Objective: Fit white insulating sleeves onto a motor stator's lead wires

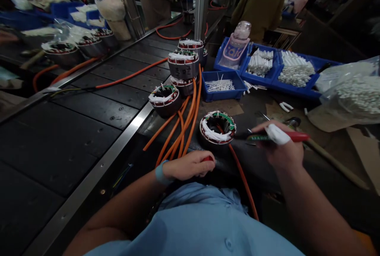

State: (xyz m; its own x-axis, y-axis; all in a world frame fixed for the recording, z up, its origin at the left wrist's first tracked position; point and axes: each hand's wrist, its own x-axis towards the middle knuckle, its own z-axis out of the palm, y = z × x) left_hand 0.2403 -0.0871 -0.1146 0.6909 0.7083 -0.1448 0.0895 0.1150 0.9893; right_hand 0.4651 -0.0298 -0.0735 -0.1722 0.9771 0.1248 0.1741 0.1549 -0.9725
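A wound motor stator [217, 127] with white and green insulation lies on the dark bench just in front of me. My right hand [279, 145], one finger wrapped in white tape, grips a thin tool with a red and green handle [293, 137]; its dark tip points left and reaches the stator's right rim. My left hand [190, 165] is closed around a small red object close to my body, a little below and left of the stator. An orange hose [242, 176] runs from the stator toward me between my hands.
More stators [165, 98] [183, 64] stand along the conveyor edge [124, 135] with several orange hoses. Blue bins [221, 85] [293, 71] with white sleeves, a plastic bottle [237, 44] and a bag of white parts [356, 93] sit behind. Two other people work at the back.
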